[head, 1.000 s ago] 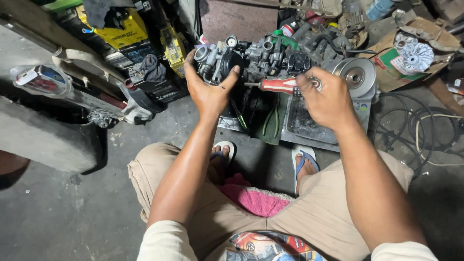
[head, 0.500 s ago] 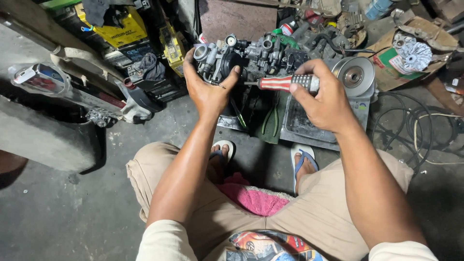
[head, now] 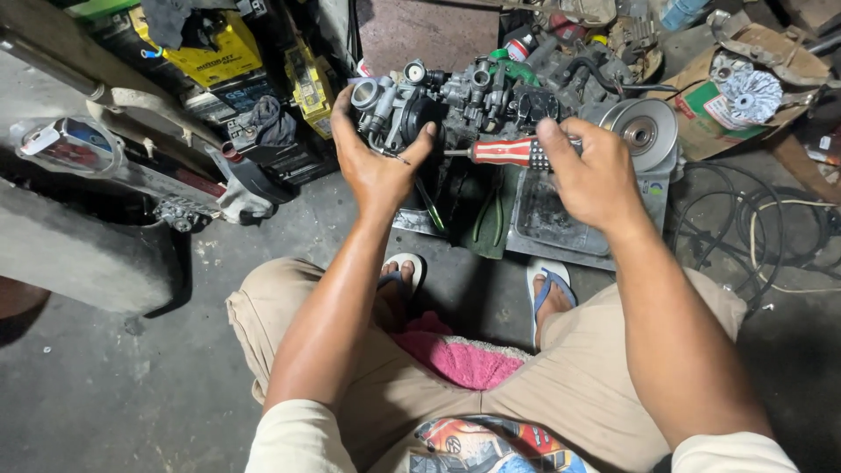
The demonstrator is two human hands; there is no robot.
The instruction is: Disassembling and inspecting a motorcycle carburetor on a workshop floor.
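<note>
Down on the concrete floor (head: 114, 394) of a crowded workshop, a person sits low with knees apart, sandals (head: 550, 285) on, and a pink cloth (head: 455, 355) lying on the lap. Both arms reach forward over a shallow metal tray (head: 561, 223).

Left hand (head: 375, 166) is wrapped around a small metal carburetor (head: 390, 105), thumb pressed on its right side and fingers curled behind its left side, so it's held up in the air above the tray (not resting on anything, as far as I can see). Right hand (head: 596, 171) is closed around a screwdriver (head: 504, 152) with a red and white striped handle. It lies roughly level, and the thin shaft points left toward the carburetor body. Whether the tip actually sits in a screw I can't tell; it's too dark there.

Just behind the hands sits a greasy engine block (head: 508, 92), and to its right a round silver pulley (head: 644, 131). A pair of green-handled pliers (head: 486, 219) lies on the dark mat under the carburetor. Off to the left are yellow battery boxes (head: 206, 52) and some black plastic parts. Loose cables (head: 753, 219) coil on the floor at right, near a torn cardboard box (head: 701, 88) holding a pale fan wheel (head: 747, 92).
</note>
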